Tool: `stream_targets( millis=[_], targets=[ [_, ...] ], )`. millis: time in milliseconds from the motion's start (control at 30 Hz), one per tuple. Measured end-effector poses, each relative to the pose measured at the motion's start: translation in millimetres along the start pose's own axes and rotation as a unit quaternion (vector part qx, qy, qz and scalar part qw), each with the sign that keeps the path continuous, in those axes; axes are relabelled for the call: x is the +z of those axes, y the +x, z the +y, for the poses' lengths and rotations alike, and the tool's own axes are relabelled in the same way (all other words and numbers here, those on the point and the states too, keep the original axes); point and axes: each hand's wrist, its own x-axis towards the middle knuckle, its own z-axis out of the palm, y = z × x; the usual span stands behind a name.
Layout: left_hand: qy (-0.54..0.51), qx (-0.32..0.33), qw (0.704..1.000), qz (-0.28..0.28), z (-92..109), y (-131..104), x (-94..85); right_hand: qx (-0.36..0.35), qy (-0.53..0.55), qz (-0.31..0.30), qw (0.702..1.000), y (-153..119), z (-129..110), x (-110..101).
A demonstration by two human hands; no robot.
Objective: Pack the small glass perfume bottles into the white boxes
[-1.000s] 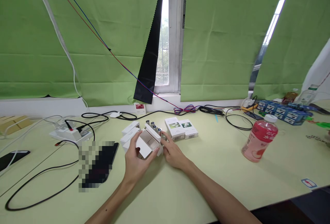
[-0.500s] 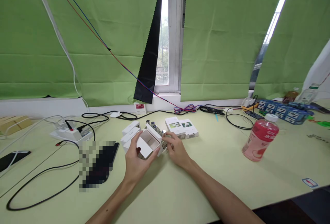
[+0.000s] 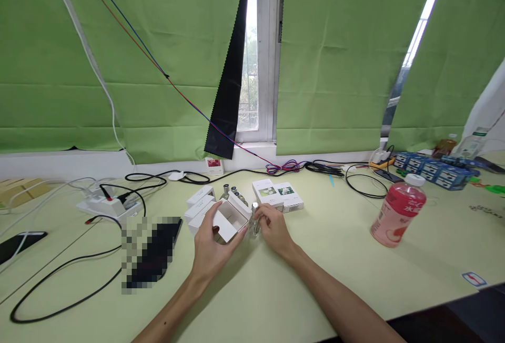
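Note:
My left hand (image 3: 213, 251) is wrapped round an open white box (image 3: 228, 223), tilted so its hollow inside faces me. Just right of the box, the fingers of my right hand (image 3: 274, 227) pinch a small glass bottle (image 3: 254, 222) with a silvery cap, partly hidden by the fingers. Behind the open box stand several similar bottles (image 3: 226, 190). Closed white boxes (image 3: 200, 201) lie to its left. Two flat white boxes with flower pictures (image 3: 289, 193) lie side by side behind my right hand.
On the right stands a pink drink bottle (image 3: 399, 210), with blue boxes (image 3: 445, 173) beyond it. A dark phone, partly pixelated (image 3: 165, 248), lies left of my left hand. Black cables (image 3: 59, 259) and a power strip (image 3: 110, 207) are further left. A small box (image 3: 214, 166) stands by the wall.
My right hand has shifted slightly right with the small bottle, which now shows more clearly beside the box. My left hand and the open box have moved a little to the right.

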Motion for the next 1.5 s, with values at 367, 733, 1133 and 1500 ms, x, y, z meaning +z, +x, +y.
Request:
stream_targets(
  millis=[367, 733, 1133, 1500],
  targets=[
    [0.041, -0.012, 0.998, -0.037, -6, 1, 2.9, 0.064, 0.024, 0.045, 0.997, 1, -5, -2],
    [0.017, -0.035, 0.998, -0.052, -7, 3, 4.8, 0.103, 0.050, 0.075, 0.991, 1, -12, -6],
    [0.006, -0.058, 0.995, -0.078, -10, 5, 4.2, 0.093, 0.005, 0.041, 0.995, 1, -13, -2],
    [-0.007, -0.046, 0.993, -0.109, -13, 4, 6.1, 0.086, 0.004, 0.053, 0.995, 1, -10, 0]
  ],
)
